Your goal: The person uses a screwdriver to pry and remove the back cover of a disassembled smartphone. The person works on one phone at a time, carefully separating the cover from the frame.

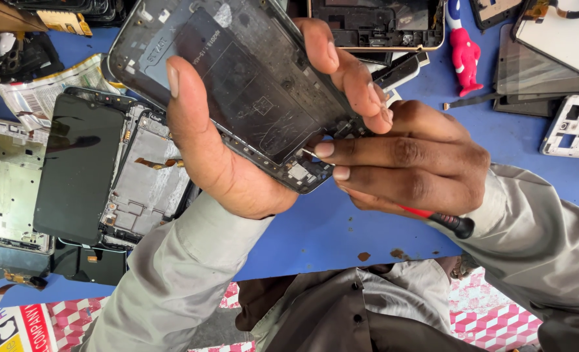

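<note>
My left hand [237, 150] grips an opened phone body [237, 78], a dark frame with its back off, thumb on the inner plate and fingers curled over the far edge. My right hand [406, 163] holds a small screwdriver [446, 221] with a red and black handle. Its thin metal tip touches the lower corner of the phone frame, next to a small metal part. Both hands hover above a blue table [341, 234].
To the left lie a loose black screen [77, 176] over a bare phone frame [149, 176] and a silver frame [9, 182]. More frames and screens sit along the top and right, beside a red figurine [465, 55] and a white frame [573, 127].
</note>
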